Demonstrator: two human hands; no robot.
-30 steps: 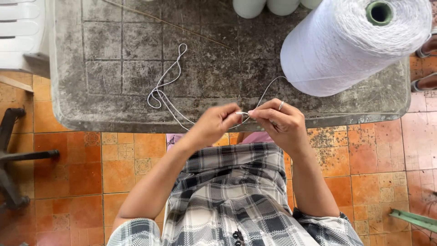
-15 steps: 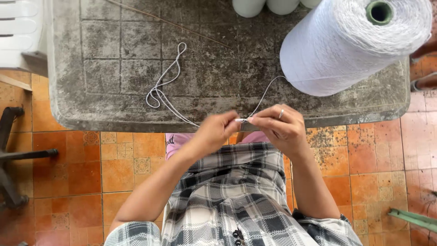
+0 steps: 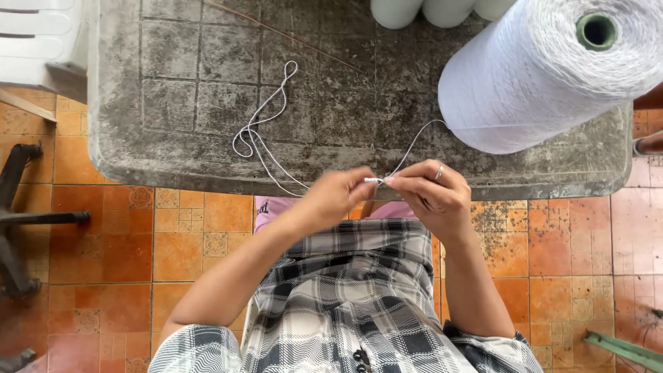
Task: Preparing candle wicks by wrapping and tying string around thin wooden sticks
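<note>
My left hand and my right hand meet at the near edge of a worn grey table. Both pinch a short stretch of white string between their fingertips. From the pinch one strand runs up to a big white cone of yarn lying on its side at the right. Another strand trails left across the table in a long loose loop. A ring sits on a finger of my right hand.
Three smaller white cones stand at the table's far edge. A thin stick lies across the tabletop. A white plastic chair is at the top left, a black chair base at the left, on orange floor tiles.
Both hands stay pinched on the string and have shifted slightly; the fingertips work close together. The view has shifted a little. The loop on the table lies much as before.
</note>
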